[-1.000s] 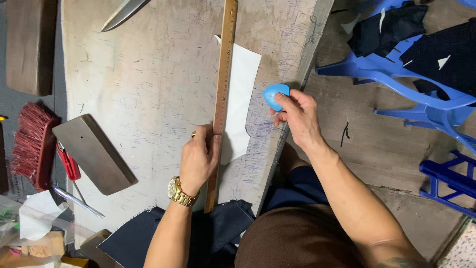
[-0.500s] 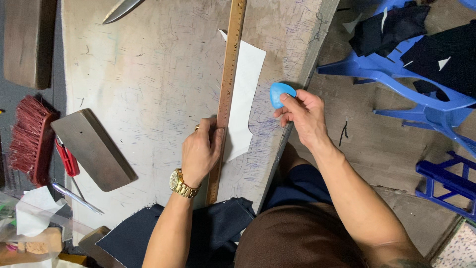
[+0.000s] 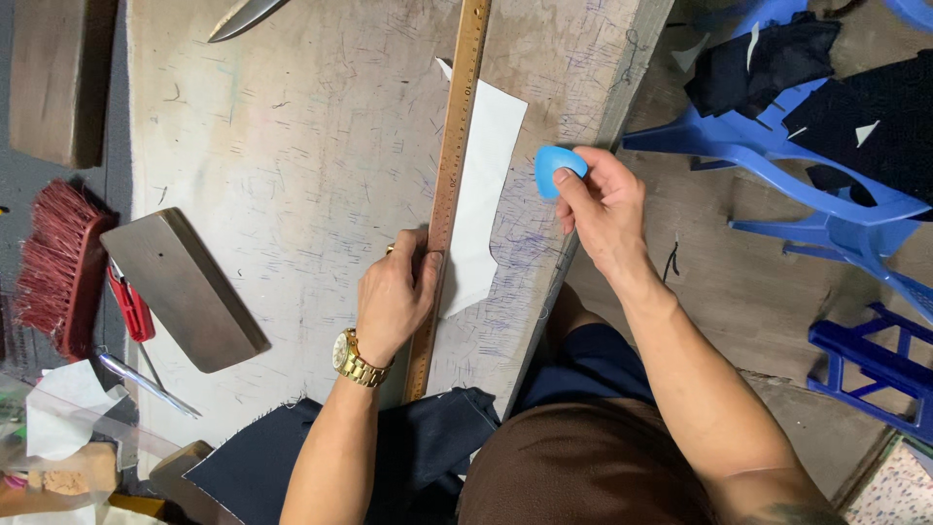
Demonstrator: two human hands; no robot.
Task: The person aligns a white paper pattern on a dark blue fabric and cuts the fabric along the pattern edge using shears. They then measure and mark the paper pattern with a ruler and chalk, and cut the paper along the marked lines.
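One long wooden ruler [image 3: 449, 190] lay on the scuffed tabletop [image 3: 292, 156], its long axis running from the person's near edge up and away, tilted slightly right at the far end. The left hand [image 3: 397, 297] pressed flat on its lower part, fingers spread over the wood rather than curled round it. One white paper pattern piece [image 3: 483, 199] lay just right of the ruler, partly under it. The right hand [image 3: 603, 204] pinched one blue tailor's chalk [image 3: 554, 170] between fingertips, held over the tabletop's right edge, apart from the paper. One wooden block [image 3: 185, 289] and one red brush [image 3: 56, 267] lay to the left.
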